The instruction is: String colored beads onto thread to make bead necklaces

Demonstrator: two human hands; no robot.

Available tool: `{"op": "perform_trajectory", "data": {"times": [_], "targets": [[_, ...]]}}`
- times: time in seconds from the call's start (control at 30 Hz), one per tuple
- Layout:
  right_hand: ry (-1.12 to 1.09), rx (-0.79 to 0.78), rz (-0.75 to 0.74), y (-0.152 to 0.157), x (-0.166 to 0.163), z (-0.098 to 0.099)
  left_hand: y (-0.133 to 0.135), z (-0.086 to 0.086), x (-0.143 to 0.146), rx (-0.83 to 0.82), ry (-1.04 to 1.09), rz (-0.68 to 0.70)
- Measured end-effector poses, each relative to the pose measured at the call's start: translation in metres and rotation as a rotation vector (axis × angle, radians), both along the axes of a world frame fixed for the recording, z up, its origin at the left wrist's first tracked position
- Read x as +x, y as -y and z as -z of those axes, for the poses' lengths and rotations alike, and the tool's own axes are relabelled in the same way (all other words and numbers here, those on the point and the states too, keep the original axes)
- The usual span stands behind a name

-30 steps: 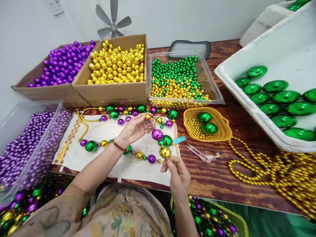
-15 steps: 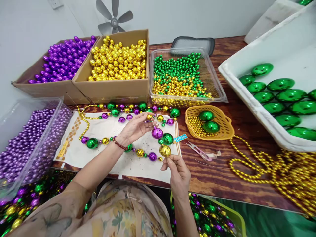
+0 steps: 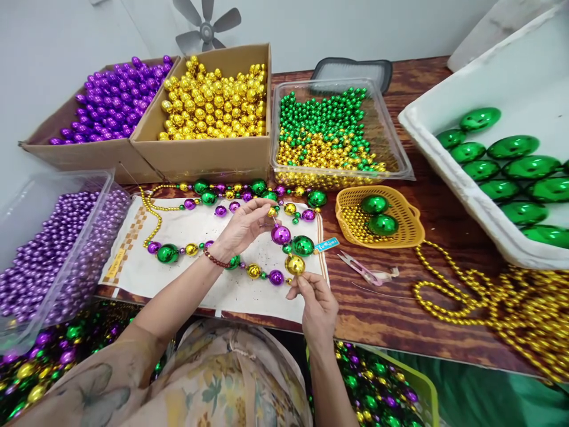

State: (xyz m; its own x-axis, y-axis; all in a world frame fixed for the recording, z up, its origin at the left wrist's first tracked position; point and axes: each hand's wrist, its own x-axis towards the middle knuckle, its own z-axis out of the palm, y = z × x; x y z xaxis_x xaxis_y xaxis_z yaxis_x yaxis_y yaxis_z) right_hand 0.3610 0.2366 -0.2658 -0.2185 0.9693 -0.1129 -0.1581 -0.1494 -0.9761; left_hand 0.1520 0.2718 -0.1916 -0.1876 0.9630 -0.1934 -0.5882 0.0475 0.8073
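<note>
Over the white cloth (image 3: 146, 279), my left hand (image 3: 242, 232) is closed, pinching a thin line by a small gold bead. Below its fingertips, a purple bead (image 3: 281, 235) is on that line. A big gold bead (image 3: 294, 264) sits just above the fingertips of my right hand (image 3: 316, 302), which is closed in a pinch on the strand's lower end. Between them is a large green bead (image 3: 303, 245). The rest of the bead necklace (image 3: 191, 249) lies in a loop on the cloth, partly hidden by my left forearm.
Cardboard boxes hold purple beads (image 3: 115, 101) and gold beads (image 3: 213, 104). Clear tubs hold small green and gold beads (image 3: 322, 118) and lilac beads (image 3: 48, 249). A yellow basket (image 3: 411, 234), scissors (image 3: 360, 267), gold chains (image 3: 528, 308) and a foam box (image 3: 462, 225) are on the right.
My right hand and the big gold bead have shifted slightly up and left. The purple bead has risen a little towards my left fingertips. Both hands keep their pinch.
</note>
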Motion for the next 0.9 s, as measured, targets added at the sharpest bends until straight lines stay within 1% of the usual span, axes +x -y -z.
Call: {"op": "perform_trajectory", "data": {"times": [0.1,0.2,0.3,0.37,0.43,0.47,0.53,0.63,0.67,0.7,0.77,0.83,0.9], "targets": [[-0.033,-0.048,0.006,-0.005,-0.007,0.003,0.004,0.007,0.008,-0.004,-0.053,-0.027],[-0.019,-0.077,-0.008,-0.009,-0.017,0.005,0.005,0.017,0.023,-0.006,0.014,-0.063],[0.007,-0.078,-0.018,-0.008,-0.027,0.007,-0.004,0.026,0.042,-0.01,0.029,-0.177],[0.018,-0.084,-0.042,-0.009,-0.031,0.009,-0.014,0.03,0.053,-0.016,-0.027,-0.278],[0.035,-0.099,-0.096,-0.012,-0.028,0.009,-0.025,0.034,0.058,-0.001,-0.097,-0.319],[0.052,-0.098,-0.115,-0.016,-0.025,0.008,-0.028,0.036,0.059,0.019,-0.14,-0.307],[0.098,-0.056,-0.101,-0.03,-0.016,0.004,-0.033,0.04,0.057,0.086,-0.264,-0.227],[0.129,0.064,0.015,-0.059,-0.005,-0.01,-0.03,0.045,0.053,0.2,-0.525,-0.054],[0.125,0.095,0.03,-0.07,-0.004,-0.015,-0.028,0.047,0.051,0.232,-0.613,0.001],[0.115,0.117,0.023,-0.08,-0.004,-0.019,-0.026,0.048,0.05,0.258,-0.694,0.049],[0.084,0.134,-0.052,-0.096,-0.008,-0.026,-0.022,0.049,0.049,0.287,-0.817,0.124],[0.044,0.125,-0.139,-0.105,-0.014,-0.029,-0.019,0.05,0.048,0.284,-0.885,0.172],[0.016,0.116,-0.177,-0.108,-0.02,-0.029,-0.018,0.05,0.046,0.268,-0.913,0.185]]}}
